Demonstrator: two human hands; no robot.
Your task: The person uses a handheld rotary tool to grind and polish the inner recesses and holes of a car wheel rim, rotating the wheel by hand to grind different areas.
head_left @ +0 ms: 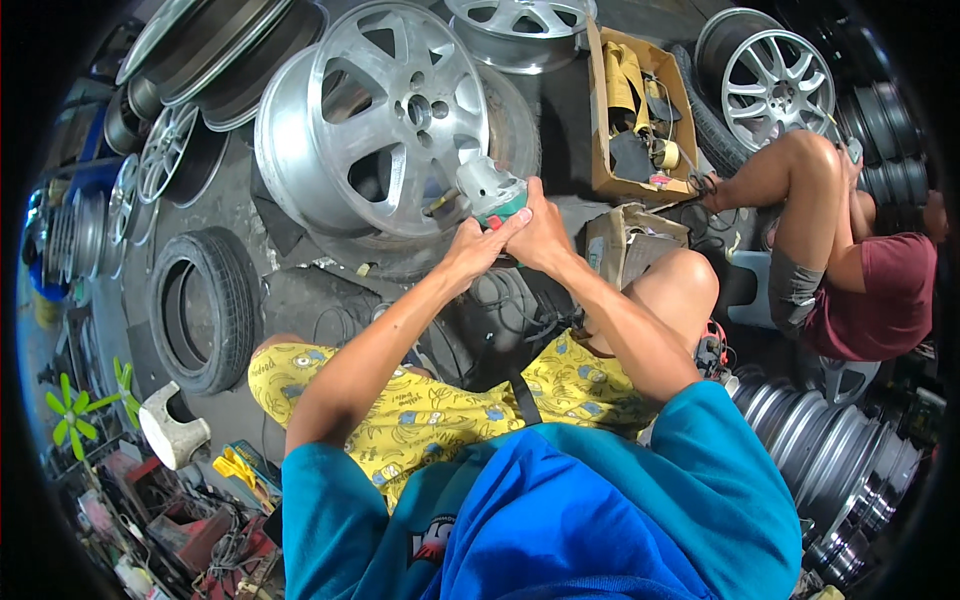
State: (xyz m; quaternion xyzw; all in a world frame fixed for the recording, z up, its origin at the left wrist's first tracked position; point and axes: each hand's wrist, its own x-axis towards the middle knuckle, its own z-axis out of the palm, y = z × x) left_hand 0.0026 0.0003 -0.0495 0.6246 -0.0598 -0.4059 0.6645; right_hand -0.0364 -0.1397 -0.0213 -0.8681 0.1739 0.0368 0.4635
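Both my hands are wrapped round an angle grinder [498, 207] with a green body and a grey metal head. My left hand [474, 248] grips it from the left, and my right hand [543, 234] closes over its near right end. Just ahead of the hands, a bare silver alloy wheel rim [345, 150] with wide spokes rests tilted, its face toward me. The grinder's head is at the lower right edge of the rim; I cannot tell whether they touch. Beneath the rim lies a grey tyre [515, 125]. The grinder's disc is not clearly visible.
A cardboard box [598, 130] of tools stands beyond my right hand, with a smaller carton [605, 235] nearer. Cables [515, 310] lie between my legs. A loose tyre [165, 310] stands left. On the right, a co-worker [870, 290] sits beside another rim [778, 90].
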